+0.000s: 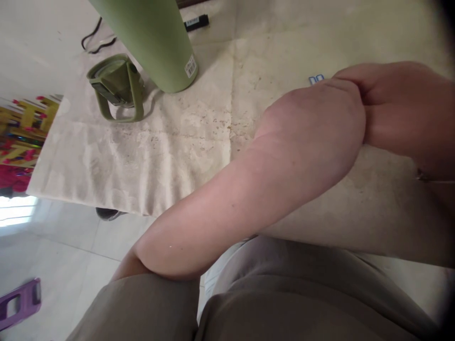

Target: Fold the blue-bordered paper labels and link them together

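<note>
My left forearm crosses the view from the lower left, and my left hand (313, 118) is bent over the table with its back towards me. From the right edge comes my right hand (384, 90), close against the far side of the left. The fingers of both hands are hidden, so what they hold cannot be seen. Just beyond the left hand a small blue-outlined piece (316, 79) shows; its kind is unclear. Further left stands a tall green bottle (152, 47). Beside it lies a green lid with a loop handle (117, 90), apart from the bottle.
A creased, speckled cream cloth (199, 175) covers the table. Behind the bottle lies a black marker (197, 22), and a dark cord (95, 42) curls near the far left edge. On the tiled floor lies a purple plastic object (21, 303). Colourful decorated items (28, 128) are at the left.
</note>
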The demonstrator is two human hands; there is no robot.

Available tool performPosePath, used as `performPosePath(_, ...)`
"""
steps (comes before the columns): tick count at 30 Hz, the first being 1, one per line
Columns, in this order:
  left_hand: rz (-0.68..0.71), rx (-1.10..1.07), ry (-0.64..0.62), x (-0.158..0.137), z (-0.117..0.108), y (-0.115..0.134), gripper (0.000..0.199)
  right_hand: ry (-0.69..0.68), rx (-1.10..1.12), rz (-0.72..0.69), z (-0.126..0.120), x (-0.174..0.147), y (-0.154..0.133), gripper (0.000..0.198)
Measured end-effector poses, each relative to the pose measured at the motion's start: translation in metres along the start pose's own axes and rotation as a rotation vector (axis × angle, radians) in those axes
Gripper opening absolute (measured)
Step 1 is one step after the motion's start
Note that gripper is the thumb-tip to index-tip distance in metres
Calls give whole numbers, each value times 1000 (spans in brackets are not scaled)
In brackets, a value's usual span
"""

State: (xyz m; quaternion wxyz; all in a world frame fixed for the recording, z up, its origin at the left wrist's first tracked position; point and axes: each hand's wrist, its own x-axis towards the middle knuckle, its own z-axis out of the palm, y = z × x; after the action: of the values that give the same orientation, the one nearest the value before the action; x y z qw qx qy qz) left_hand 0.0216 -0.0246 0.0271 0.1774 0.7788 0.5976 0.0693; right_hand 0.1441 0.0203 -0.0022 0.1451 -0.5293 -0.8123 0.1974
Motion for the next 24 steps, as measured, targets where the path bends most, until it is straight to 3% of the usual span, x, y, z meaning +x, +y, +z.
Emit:
performPosePath(4, 43, 49, 46, 5, 4, -5, 33, -7, 4, 22, -4, 2, -5, 23)
performPosePath(9, 42, 82, 111, 12, 6, -8, 30, -30, 38, 147, -6, 5, -9, 17)
performPosePath(16, 19, 77, 151, 21, 7, -16, 26, 25, 88, 11, 3, 14, 5, 22)
performPosePath(24, -44, -60, 166, 34, 13, -29, 24, 11, 185, -34, 8, 18, 12, 23)
